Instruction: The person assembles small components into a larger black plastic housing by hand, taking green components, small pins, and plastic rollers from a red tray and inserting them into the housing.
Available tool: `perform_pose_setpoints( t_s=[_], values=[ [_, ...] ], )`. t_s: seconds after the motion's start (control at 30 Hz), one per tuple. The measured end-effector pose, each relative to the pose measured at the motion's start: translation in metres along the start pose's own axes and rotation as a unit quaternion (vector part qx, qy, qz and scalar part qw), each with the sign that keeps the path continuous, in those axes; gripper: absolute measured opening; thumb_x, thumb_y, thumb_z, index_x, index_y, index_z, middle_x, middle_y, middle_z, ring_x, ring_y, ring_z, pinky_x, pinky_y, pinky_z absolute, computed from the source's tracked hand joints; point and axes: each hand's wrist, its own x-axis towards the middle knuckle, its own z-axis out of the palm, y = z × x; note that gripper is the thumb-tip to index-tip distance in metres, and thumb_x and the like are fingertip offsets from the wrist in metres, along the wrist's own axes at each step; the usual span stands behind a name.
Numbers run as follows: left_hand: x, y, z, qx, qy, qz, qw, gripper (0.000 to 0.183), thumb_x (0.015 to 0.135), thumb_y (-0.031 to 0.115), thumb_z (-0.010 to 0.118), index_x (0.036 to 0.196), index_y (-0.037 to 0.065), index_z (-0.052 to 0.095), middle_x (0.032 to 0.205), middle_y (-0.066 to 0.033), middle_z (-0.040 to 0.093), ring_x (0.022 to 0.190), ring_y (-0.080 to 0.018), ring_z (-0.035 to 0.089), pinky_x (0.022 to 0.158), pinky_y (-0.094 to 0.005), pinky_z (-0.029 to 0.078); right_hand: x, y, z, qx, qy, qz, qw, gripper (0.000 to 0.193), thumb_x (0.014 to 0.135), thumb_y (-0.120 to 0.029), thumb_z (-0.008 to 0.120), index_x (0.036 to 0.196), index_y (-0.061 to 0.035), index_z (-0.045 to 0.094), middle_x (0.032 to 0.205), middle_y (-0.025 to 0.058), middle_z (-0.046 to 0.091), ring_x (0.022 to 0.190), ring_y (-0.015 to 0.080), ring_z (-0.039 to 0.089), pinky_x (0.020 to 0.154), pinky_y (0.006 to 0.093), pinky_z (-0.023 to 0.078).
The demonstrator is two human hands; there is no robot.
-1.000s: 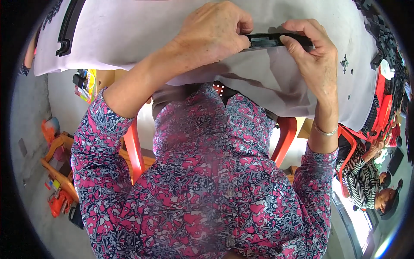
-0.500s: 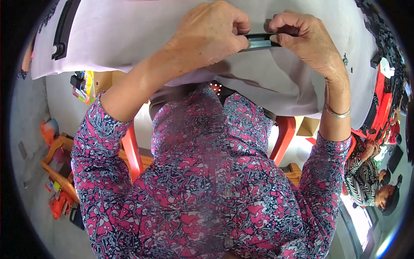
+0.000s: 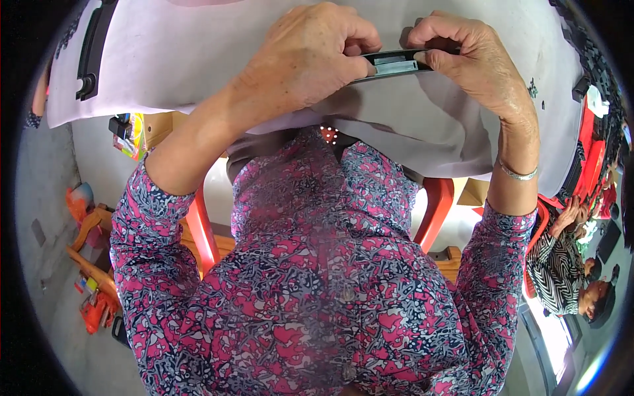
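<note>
Left hand [image 3: 317, 56] pinches the left end of a slim black strip [image 3: 399, 62], thumb and fingers closed on it; right hand [image 3: 474, 58] likewise clamps the right end. Strip sits between the two hands, over the pale cloth [image 3: 198, 53], slightly tilted, right end higher in view, pale insert showing mid-length. Second black strip [image 3: 93, 49] lies well apart, far left. Small dark pieces [image 3: 533, 87] on cloth, right of right hand.

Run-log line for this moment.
left hand: pinches narrow black strip | right hand: pinches strip's other end | beneath: pale grey cloth | far left: separate long black piece
</note>
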Motion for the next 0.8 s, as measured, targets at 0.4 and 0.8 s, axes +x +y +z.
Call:
perform_pose_setpoints(
  t_s=[0.4, 0.8],
  values=[
    [0.012, 0.013, 0.009, 0.000, -0.011, 0.008, 1.000, 0.018, 0.084, 0.008, 0.061, 0.092, -0.006, 0.069, 0.085, -0.0206, 0.063, 0.078, -0.0353, 0.065, 0.072, -0.0445, 0.049, -0.002, 0.004, 0.001, 0.017, 0.000, -0.018, 1.000, 0.019, 0.089, 0.011, 0.057, 0.104, 0.0019, 0.064, 0.098, 0.0018, 0.064, 0.093, 0.0097, 0.058, 0.086, 0.0253, 0.049],
    [0.015, 0.004, 0.025, 0.012, 0.054, 0.048, 0.997, 0.012, 0.082, 0.008, 0.063, 0.085, -0.004, 0.065, 0.078, -0.0158, 0.064, 0.075, -0.0335, 0.063, 0.071, -0.0455, 0.046, 0.011, -0.016, -0.009, 0.013, -0.061, 0.014, 0.998, 0.018, 0.081, 0.013, 0.063, 0.093, 0.0010, 0.068, 0.077, -0.0012, 0.063, 0.075, 0.0084, 0.052, 0.065, 0.0266, 0.045]
  ],
)
